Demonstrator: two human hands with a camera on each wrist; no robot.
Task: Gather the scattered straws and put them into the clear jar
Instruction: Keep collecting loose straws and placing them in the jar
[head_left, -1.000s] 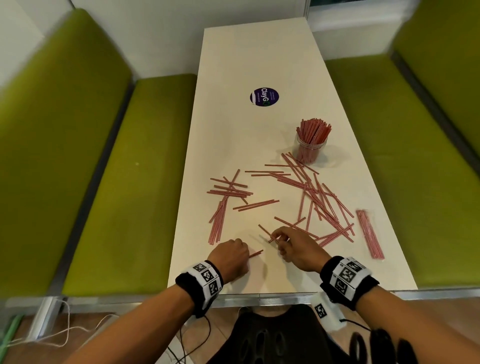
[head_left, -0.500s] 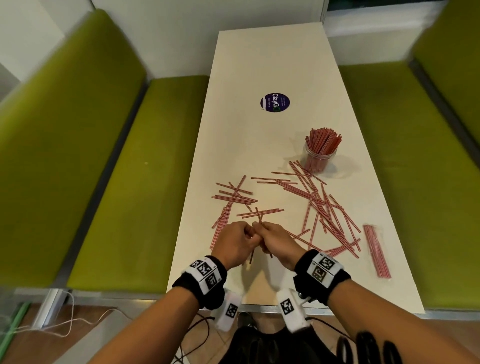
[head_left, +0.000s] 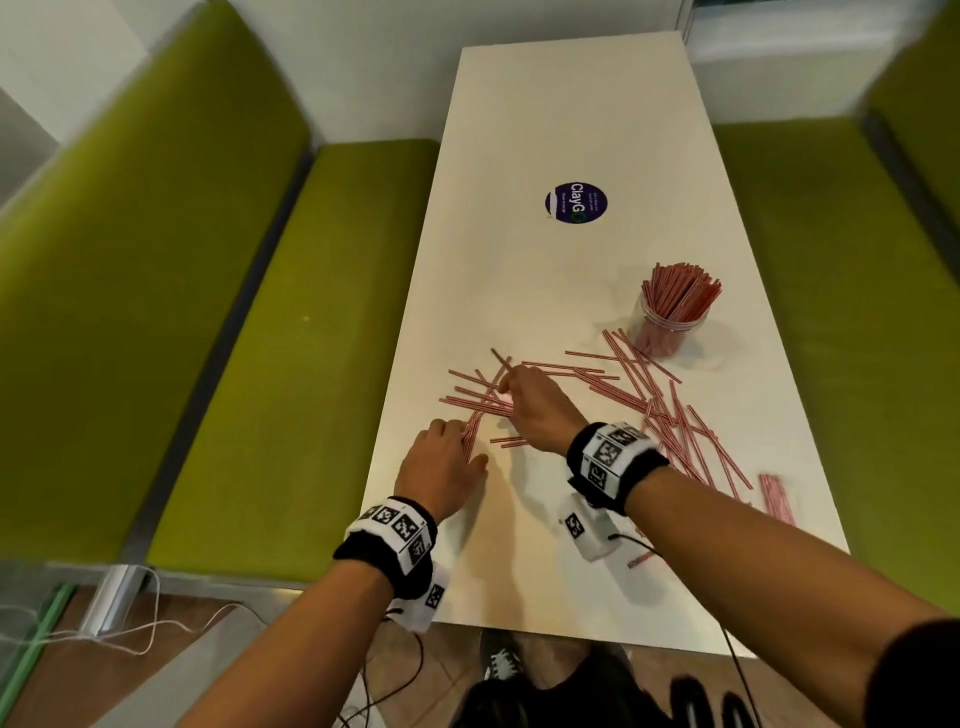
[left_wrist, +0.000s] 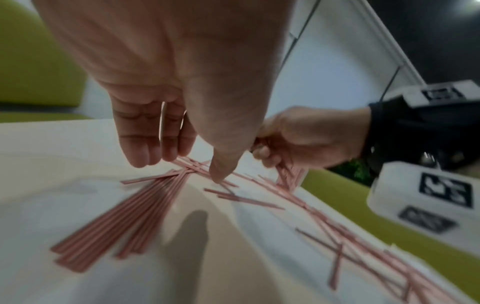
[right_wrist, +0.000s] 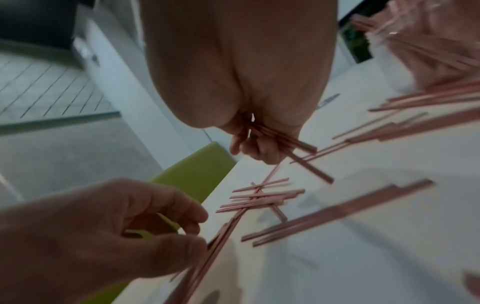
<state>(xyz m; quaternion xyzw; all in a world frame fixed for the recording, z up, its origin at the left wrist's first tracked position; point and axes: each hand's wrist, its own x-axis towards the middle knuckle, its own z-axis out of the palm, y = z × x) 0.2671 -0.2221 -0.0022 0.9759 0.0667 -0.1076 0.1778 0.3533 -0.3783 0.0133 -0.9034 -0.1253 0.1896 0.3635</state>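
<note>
Thin red straws lie scattered on the white table (head_left: 545, 280), one cluster on the left (head_left: 470, 392) and a bigger one on the right (head_left: 670, 415). The clear jar (head_left: 670, 332) stands upright at the back right, packed with straws. My right hand (head_left: 506, 384) hovers over the left cluster and grips a few straws (right_wrist: 285, 144) in its curled fingers. My left hand (head_left: 467, 441) reaches down with nearly straight fingers (left_wrist: 145, 156). Its fingertips and thumb touch a bundle of parallel straws (left_wrist: 124, 222) on the table.
A purple round sticker (head_left: 576, 202) lies at the table's middle back. A wrapped pack of straws (head_left: 776, 496) lies near the right edge. One loose straw (head_left: 641, 558) lies under my right forearm. Green benches (head_left: 291, 364) flank both long sides.
Both hands parted from where they met near the front edge and moved forward to the left cluster. The right hand still holds straws. The left hand has spread onto the parallel bundle.
</note>
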